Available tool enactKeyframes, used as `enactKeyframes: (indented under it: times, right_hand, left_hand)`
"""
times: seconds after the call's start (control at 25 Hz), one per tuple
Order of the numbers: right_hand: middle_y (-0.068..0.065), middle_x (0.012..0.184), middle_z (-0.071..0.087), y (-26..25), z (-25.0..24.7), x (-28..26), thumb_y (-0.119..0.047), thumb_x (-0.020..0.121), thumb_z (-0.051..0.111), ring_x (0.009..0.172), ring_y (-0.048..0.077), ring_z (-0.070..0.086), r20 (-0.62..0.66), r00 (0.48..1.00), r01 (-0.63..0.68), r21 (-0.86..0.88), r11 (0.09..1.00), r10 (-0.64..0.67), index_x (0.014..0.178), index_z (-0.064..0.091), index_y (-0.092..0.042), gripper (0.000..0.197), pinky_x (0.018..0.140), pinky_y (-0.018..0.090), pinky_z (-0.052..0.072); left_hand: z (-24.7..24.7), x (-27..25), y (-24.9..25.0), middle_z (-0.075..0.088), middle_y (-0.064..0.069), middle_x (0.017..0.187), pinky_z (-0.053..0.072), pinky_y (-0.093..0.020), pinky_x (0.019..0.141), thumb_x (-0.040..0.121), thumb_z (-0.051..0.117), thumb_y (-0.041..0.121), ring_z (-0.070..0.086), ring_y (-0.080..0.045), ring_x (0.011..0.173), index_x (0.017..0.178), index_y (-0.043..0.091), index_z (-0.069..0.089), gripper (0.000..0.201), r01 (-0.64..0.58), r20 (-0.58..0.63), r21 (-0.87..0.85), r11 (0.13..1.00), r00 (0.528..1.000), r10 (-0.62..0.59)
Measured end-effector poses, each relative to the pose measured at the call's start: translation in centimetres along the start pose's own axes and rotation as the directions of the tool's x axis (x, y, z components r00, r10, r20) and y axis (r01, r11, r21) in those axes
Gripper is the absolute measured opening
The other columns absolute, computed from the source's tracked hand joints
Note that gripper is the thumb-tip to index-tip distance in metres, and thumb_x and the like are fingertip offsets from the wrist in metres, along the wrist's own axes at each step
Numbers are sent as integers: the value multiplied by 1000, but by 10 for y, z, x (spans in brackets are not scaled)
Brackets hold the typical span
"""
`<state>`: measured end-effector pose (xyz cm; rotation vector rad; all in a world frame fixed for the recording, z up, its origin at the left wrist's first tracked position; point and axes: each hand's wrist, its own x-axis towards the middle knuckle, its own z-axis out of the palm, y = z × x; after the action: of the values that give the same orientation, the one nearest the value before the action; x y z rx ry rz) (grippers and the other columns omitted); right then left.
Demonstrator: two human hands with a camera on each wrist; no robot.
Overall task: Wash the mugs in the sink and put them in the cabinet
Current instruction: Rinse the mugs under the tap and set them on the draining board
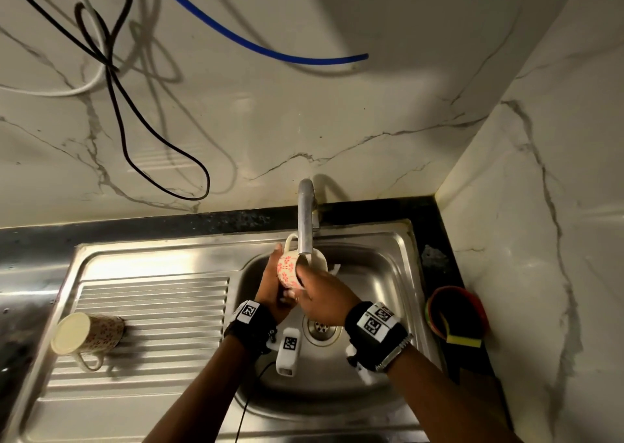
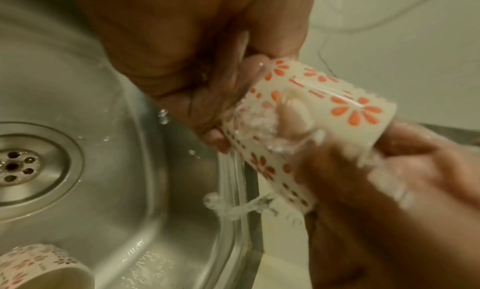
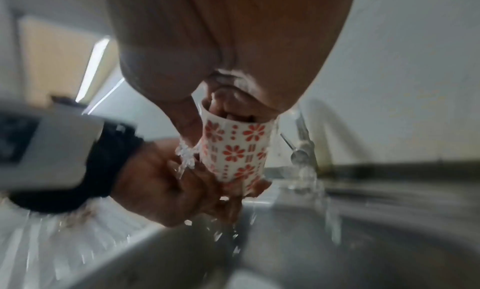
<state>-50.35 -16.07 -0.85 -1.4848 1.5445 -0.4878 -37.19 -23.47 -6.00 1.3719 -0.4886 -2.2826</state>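
Note:
A white mug with red flowers (image 1: 288,270) is held tilted under the running tap (image 1: 305,220), over the sink basin (image 1: 381,274). My left hand (image 1: 273,284) grips its base and side; in the left wrist view its fingers (image 2: 207,100) curl round the wet mug (image 2: 324,100). My right hand (image 1: 324,294) has fingers inside the mouth and its thumb (image 3: 187,121) outside the wall of the mug (image 3: 233,149). Water runs off the mug. A second flowered mug (image 1: 87,333) lies on the drainboard at the left.
Another patterned mug (image 2: 39,266) shows at the basin's edge in the left wrist view. The drain (image 1: 320,328) lies below my hands. A red bowl with a yellow sponge (image 1: 456,314) sits on the dark counter at the right. Cables (image 1: 114,81) hang on the marble wall.

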Motion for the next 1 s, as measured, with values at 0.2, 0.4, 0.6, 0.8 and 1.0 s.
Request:
enactKeyframes:
  times: [0.2, 0.4, 0.6, 0.8, 1.0]
  right_hand:
    - [21, 126, 68, 5, -7, 4, -22, 108, 47, 105, 36, 69, -68, 997, 19, -210, 977, -34, 153, 36, -10, 49, 77, 37, 55]
    - [20, 127, 69, -5, 3, 6, -25, 107, 49, 113, 35, 68, -82, 997, -4, -136, 991, -7, 152, 34, -10, 49, 87, 38, 56]
    - [18, 125, 69, 9, -3, 9, -11, 96, 57, 109, 37, 69, 21, 994, 108, -379, 919, -109, 152, 29, -11, 63, 82, 41, 59]
    - [15, 129, 68, 11, 5, 14, -23, 106, 48, 112, 30, 68, -136, 987, -75, 48, 996, 81, 149, 40, -11, 46, 94, 41, 57]
    - [18, 109, 75, 8, 4, 9, -22, 103, 50, 109, 39, 67, -8, 974, 190, -506, 842, -224, 145, 42, -6, 46, 86, 47, 59]
  left_hand:
    - [-1, -5, -6, 64, -8, 73, 43, -24, 44, 85, 50, 79, 56, -17, 52, 105, 11, 73, 75, 40, -97, 30, 999, 995, -37]
    - [6, -8, 0, 65, -10, 78, 42, -26, 51, 81, 61, 73, 56, -19, 57, 109, 8, 74, 72, -4, -49, 9, 1000, 999, 4]
    - [3, -17, 13, 63, -9, 68, 45, -23, 50, 82, 48, 84, 58, -19, 53, 86, 11, 74, 77, 156, -31, 200, 967, 988, -153]
    - [9, -7, 7, 61, -21, 105, 42, -36, 72, 80, 67, 71, 57, -27, 80, 121, 8, 70, 75, -26, -61, 45, 999, 998, 29]
    - [19, -11, 14, 50, -9, 70, 34, -25, 49, 91, 61, 47, 44, -21, 51, 94, 8, 66, 40, 46, -94, 93, 995, 995, -37]
